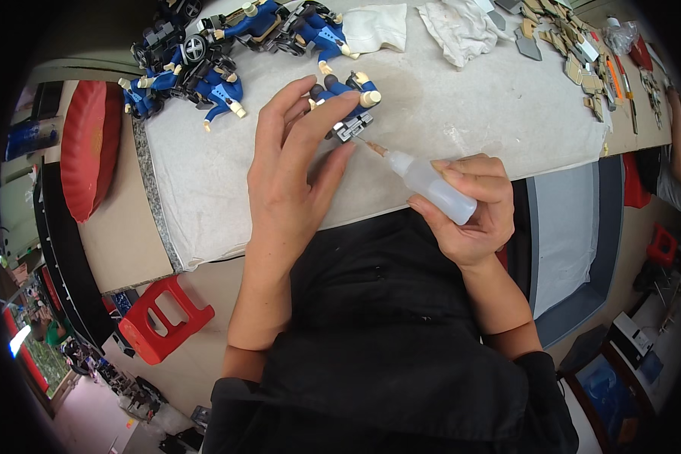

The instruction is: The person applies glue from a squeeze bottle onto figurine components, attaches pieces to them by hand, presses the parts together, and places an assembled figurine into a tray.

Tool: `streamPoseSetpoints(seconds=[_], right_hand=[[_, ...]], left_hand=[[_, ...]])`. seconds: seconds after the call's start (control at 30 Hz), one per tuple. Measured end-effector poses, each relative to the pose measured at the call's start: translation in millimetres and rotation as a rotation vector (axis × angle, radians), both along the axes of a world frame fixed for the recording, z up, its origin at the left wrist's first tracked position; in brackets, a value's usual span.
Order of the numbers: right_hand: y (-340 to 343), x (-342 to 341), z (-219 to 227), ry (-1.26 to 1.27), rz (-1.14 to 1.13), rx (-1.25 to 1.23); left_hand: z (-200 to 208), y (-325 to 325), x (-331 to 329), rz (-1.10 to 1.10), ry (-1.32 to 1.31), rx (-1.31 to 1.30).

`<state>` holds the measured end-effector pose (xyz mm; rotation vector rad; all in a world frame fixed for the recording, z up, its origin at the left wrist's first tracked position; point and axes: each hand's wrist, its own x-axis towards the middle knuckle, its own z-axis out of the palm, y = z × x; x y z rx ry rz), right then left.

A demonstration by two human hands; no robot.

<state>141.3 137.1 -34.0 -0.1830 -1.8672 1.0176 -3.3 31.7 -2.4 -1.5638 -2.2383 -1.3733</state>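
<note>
Between the fingers of my left hand (287, 163) is a small figurine (342, 94) with a blue top and a grey and silver seat-like part facing me. My right hand (473, 204) is wrapped round a translucent squeeze bottle (435, 185). A thin brownish nozzle on the bottle points left, its tip at or very close to the silver part; whether they touch I cannot tell. My left fingers partly cover the figurine. Both hands are above the near part of the white-covered table (446, 121).
Several blue-clad figurines (223, 94) with black wheeled parts pile up at the far left. White cloths (461, 34) lie at the back. Tan and grey pieces (575, 64) spread at the far right. A red scalloped tray (91, 151) stands left, a red stool (166, 321) below it.
</note>
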Motion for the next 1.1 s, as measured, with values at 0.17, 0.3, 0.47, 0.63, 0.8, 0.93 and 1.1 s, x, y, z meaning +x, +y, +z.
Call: streamPoseSetpoints(seconds=[0.17,0.3,0.47,0.63,0.8,0.93,1.1], right_hand=[[0.2,-0.4,-0.1,0.012,-0.003,0.007],[-0.3,-1.4,0.2,0.023,-0.005,-0.003],[0.2,0.0,0.4,0.007,0.004,-0.001],[-0.5,0.9,-0.2,-0.001,-0.007,-0.005],[-0.4,0.3,-1.7,0.009,-0.002,-0.004],[-0.4,0.3,-0.4,0.022,-0.004,-0.017],[-0.1,1.1,-0.6,0.004,-0.009,-0.001]], left_hand=[[-1.0,-0.3,0.5,0.008,-0.011,-0.007],[0.2,-0.1,0.0,0.000,-0.009,-0.004],[0.0,-0.4,0.4,0.010,-0.004,-0.007],[0.1,-0.1,0.5,0.005,-0.005,-0.009],[0.4,-0.3,0.2,0.001,-0.005,-0.004],[-0.5,-0.2,0.0,-0.003,-0.009,-0.001],[-0.2,-0.3,0.1,-0.002,-0.008,0.000]])
